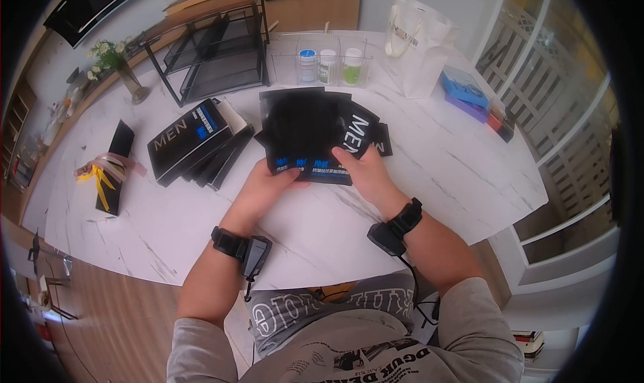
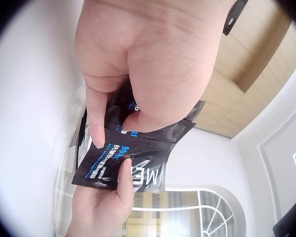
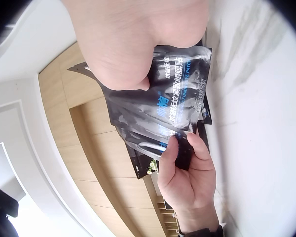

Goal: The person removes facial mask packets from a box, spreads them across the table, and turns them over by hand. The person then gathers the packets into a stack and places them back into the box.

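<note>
Several glossy black eye patch sachets (image 1: pixel 295 125) with blue and white print are fanned out in front of the person, over the table. My left hand (image 1: pixel 263 183) pinches their lower left edge, thumb on top. On the other side, my right hand (image 1: pixel 370 176) grips the sachets, its thumb across the front by the white MEN lettering. The right wrist view shows the printed face of one sachet (image 3: pixel 180 94) close up, overlapping others. In the left wrist view, both thumbs press on the overlapping sachets (image 2: pixel 101 165). Most fingers are hidden behind them.
Black MEN boxes (image 1: pixel 181 145) lie stacked at the left, beside a narrow black box (image 1: pixel 121 145) tied with ribbons. Behind stand a mesh tray rack (image 1: pixel 218 78), a clear bin (image 1: pixel 278 68) with bottles, and a white bag (image 1: pixel 419 54). Small boxes (image 1: pixel 465 90) sit far right.
</note>
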Tool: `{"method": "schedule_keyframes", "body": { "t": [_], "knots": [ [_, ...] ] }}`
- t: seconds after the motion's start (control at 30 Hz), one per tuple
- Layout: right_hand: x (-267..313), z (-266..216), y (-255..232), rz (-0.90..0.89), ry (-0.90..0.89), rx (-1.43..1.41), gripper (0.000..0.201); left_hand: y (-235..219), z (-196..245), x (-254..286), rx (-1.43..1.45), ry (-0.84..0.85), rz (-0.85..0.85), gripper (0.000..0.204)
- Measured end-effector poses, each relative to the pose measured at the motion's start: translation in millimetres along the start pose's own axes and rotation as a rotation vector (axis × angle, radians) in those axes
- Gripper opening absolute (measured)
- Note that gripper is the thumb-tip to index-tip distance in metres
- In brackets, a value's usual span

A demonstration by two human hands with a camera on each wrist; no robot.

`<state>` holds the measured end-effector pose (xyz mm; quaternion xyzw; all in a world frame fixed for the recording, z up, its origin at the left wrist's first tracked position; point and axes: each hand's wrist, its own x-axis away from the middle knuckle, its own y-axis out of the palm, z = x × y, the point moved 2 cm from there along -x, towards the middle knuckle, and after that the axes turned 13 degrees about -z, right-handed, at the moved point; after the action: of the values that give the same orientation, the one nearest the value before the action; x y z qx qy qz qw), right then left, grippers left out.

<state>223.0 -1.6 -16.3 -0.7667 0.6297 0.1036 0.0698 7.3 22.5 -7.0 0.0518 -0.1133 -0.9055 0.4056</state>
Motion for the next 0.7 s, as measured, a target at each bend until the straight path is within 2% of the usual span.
{"method": "schedule_keyframes", "body": {
  "t": [0.7],
  "knots": [
    [0.0,0.2,-1.4,0.000,0.022,0.059,0.025,2.2,2.4,1.1,0.001,-0.008,0.005,0.028]
  ]
}}
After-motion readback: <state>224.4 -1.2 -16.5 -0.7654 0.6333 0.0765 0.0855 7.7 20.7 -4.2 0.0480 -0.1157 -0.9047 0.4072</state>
